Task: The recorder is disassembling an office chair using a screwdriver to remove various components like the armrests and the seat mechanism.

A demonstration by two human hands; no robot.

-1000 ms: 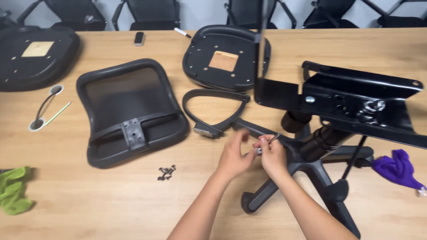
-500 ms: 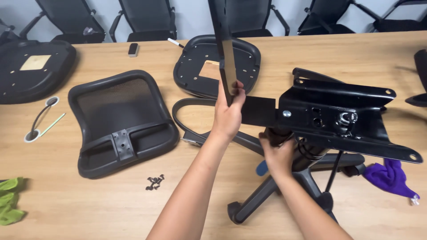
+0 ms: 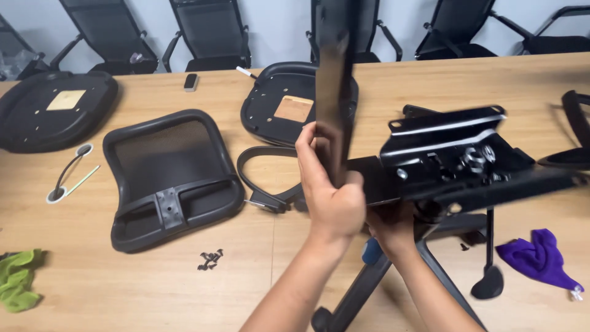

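Note:
My left hand (image 3: 329, 197) is closed around the lower end of a black metal upright bar (image 3: 335, 80), holding it vertical where it joins the black seat mechanism plate (image 3: 455, 154). My right hand (image 3: 393, 230) sits under that plate at the top of the star-shaped chair base (image 3: 362, 289), with its fingers hidden by the plate. A blue handle (image 3: 370, 251) shows beside the right wrist. I cannot tell whether that hand holds it.
On the wooden table lie a mesh backrest (image 3: 169, 175), two seat pans (image 3: 289, 110) (image 3: 55, 110), a curved armrest loop (image 3: 270, 178), a small pile of screws (image 3: 210, 260), a green cloth (image 3: 17, 280) and a purple cloth (image 3: 541, 258). Black chairs line the far wall.
My hands left the small part low on the base. The left went up and gripped the upright bar, the right went under the mechanism plate, and the view moved closer.

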